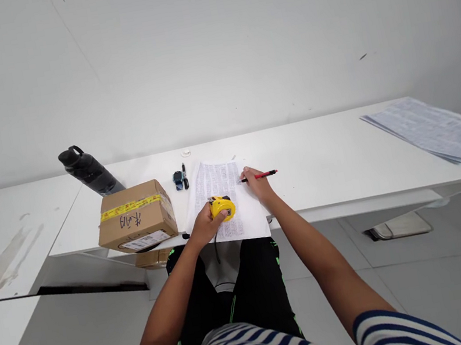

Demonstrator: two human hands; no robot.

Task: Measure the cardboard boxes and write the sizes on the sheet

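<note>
My left hand is closed around a yellow tape measure that rests on a printed sheet of paper lying on the white table. A dark strap hangs from the tape measure over the table edge. My right hand grips a red pen, its tip touching the right side of the same sheet.
A taped cardboard box sits left of the sheet, with a black bottle lying behind it. A small dark device and a black pen lie beside the paper. A stack of printed sheets lies far right.
</note>
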